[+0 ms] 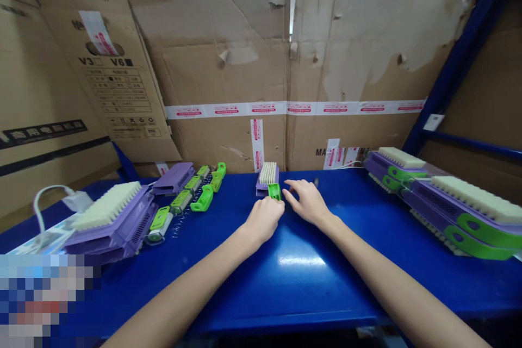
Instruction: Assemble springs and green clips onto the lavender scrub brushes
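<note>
Near the middle of the blue shelf lies a small purple unit with a cream ridged top [268, 173]. A bright green end piece [274, 191] sits at its near end. My left hand [264, 218] is closed at this green piece, its fingers curled against it; the exact grip is partly hidden behind the knuckles. Just to the right, my right hand [305, 201] is open and holds nothing. Its thumb and fingers are apart and point toward the green piece, with a small gap between.
To the left stand stacked purple housings [134, 223] with a cream ridged block [109, 205], beside green end pieces [204, 198] and springs [178, 224]. Assembled purple-and-green units [460, 196] lie at right. Cardboard panels [228, 54] wall the back; a white cable [38, 209] runs at left.
</note>
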Demonstrator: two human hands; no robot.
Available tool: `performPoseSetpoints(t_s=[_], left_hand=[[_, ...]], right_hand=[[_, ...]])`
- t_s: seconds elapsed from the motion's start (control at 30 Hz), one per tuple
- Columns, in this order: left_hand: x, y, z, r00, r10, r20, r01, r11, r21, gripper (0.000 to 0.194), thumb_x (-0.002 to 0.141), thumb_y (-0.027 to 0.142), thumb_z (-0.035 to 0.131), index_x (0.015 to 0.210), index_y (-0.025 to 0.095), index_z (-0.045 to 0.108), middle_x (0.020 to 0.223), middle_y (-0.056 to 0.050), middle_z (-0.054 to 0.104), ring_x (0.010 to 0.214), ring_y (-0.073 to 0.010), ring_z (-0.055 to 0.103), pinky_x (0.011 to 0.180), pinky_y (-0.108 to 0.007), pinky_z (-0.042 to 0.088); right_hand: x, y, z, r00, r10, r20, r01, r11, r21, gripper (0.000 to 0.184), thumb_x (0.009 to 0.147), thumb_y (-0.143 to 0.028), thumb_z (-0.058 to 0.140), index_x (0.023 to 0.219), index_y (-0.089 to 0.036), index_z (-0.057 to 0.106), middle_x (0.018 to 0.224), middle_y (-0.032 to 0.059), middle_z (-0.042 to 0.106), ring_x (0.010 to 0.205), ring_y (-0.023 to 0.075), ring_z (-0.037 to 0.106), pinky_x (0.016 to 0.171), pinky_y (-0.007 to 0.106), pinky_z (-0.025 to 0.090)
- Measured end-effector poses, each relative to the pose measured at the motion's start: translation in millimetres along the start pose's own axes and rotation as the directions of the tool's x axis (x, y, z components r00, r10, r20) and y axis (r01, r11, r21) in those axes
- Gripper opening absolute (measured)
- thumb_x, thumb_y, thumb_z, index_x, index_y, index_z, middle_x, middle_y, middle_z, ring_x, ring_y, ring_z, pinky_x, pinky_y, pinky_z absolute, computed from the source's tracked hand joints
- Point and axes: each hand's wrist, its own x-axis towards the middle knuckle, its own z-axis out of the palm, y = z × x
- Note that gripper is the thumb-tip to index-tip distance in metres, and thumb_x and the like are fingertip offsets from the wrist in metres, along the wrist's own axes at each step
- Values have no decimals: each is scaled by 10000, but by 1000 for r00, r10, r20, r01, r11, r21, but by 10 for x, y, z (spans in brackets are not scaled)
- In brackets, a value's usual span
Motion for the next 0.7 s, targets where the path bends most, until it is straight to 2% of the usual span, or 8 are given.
performPoseSetpoints(t_s=[0.1,0.23,0.3,0.37,0.43,0.53,0.6,0.7], left_hand=[[132,16,49,979,40,-201,-78,980,-184,258,880,107,371,942,158,615,918,-95,676,878,-214,643,757,-343,511],[258,-41,-1,884,5,-468,-238,866,-440,177,889,190,458,898,180,634,940,-43,686,886,-154,634,824,-286,490],[318,-71,-48,851,-3,-525,-313,800,-512,151,873,218,504,836,179,645,928,-33,689,881,-139,629,836,-265,480],[381,-100,-85,842,-32,-538,-320,775,-545,155,859,273,538,813,176,650,935,-36,685,894,-137,620,844,-257,470],[446,-145,-85,839,-138,-526,-217,802,-556,222,875,337,507,867,167,650,965,-52,674,932,-145,602,869,-267,453],[524,-247,-4,849,-281,-447,33,873,-486,344,923,385,384,1050,165,616,1095,-79,635,1065,-178,545,955,-323,394],[539,-316,62,908,-254,-334,130,926,-353,387,920,425,369,1169,206,568,1245,-86,561,1177,-220,474,982,-385,360],[495,-387,61,951,-166,-261,114,972,-203,401,897,466,399,1173,229,569,1283,-85,537,1207,-244,447,986,-423,335]], right_hand=[[25,-1,31,988,157,3,-148,919,365,405,871,-386,448,1196,-164,546,870,60,680,819,184,605,777,324,453],[84,38,-6,931,341,128,-303,531,791,441,788,-440,541,1146,-184,569,894,46,676,770,174,621,598,267,486],[103,31,-30,912,346,222,-339,324,883,424,746,-424,598,1098,-189,588,911,44,674,714,154,626,547,242,481],[112,22,-38,884,391,255,-353,204,913,436,710,-385,651,1090,-184,581,865,37,674,630,127,616,530,233,484],[117,35,-29,838,501,218,-354,193,915,484,683,-350,686,1111,-164,558,783,29,665,569,117,604,513,228,486],[122,107,-3,762,641,92,-343,279,897,534,679,-356,683,1138,-132,528,739,29,650,545,125,607,486,230,486],[123,172,5,736,677,17,-335,343,878,535,686,-387,664,1135,-132,525,768,38,649,559,133,617,479,232,488],[119,252,-6,720,692,-57,-328,411,850,552,683,-434,650,1131,-135,526,787,44,642,593,145,629,479,231,486]])
